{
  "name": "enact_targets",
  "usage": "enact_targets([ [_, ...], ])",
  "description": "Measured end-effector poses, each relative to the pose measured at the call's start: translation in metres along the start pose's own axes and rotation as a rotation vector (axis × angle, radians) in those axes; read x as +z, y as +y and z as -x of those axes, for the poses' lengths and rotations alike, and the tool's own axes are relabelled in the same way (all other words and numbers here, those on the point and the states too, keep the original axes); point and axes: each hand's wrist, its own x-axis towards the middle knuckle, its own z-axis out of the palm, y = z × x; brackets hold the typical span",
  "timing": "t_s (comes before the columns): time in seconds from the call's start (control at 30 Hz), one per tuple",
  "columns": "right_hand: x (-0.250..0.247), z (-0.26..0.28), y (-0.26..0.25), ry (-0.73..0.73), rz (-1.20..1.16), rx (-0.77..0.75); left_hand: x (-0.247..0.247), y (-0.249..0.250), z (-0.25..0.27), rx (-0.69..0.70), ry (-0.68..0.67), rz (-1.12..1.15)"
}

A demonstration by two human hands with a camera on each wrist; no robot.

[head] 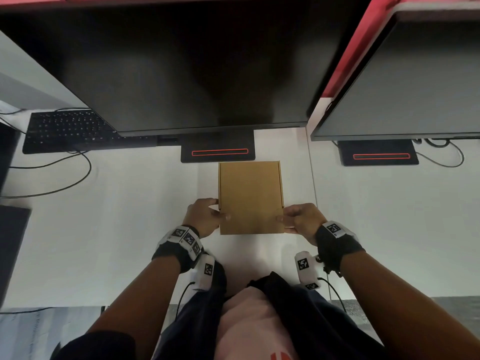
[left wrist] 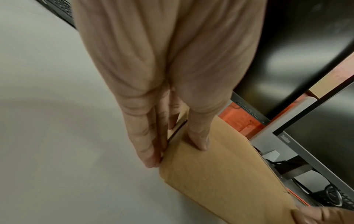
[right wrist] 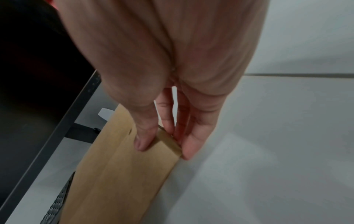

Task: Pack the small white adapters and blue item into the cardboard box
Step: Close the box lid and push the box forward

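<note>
Nearest, both hands clamp the closed flat brown cardboard box lying on the white surface: left hand pinches its 9 o'clock edge, right hand its 3 o'clock edge, thumbs on the lid. At 12 o'clock beyond stands a black monitor

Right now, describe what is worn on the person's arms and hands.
Both forearms are bare, no sleeves. The left wrist and right wrist each wear a black band carrying white blocks printed with black square fiducial markers. A white marked camera pod hangs under each wrist, trailing a thin black cable. The left hand and right hand are ungloved.
</note>
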Motion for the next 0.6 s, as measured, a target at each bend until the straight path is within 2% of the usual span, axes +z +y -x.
enact_targets([
  [0.23,0.003,0.000,-0.008,-0.036,-0.038,-0.009,-0.009,0.010,-0.007,0.004,-0.019,-0.045],
  [0.33,0.004,-0.002,-0.005,0.039,0.009,-0.077,-0.011,0.015,-0.008,0.029,-0.007,-0.124],
  [0.4,0.006,-0.007,-0.002,0.136,0.091,-0.133,-0.010,0.022,-0.006,0.077,0.024,-0.185],
  [0.5,0.011,-0.011,-0.006,0.280,0.364,-0.228,-0.005,0.032,-0.006,0.203,0.031,-0.308],
  [0.6,0.015,-0.019,-0.015,0.307,0.626,-0.447,-0.006,0.033,-0.013,0.228,0.043,-0.496],
])
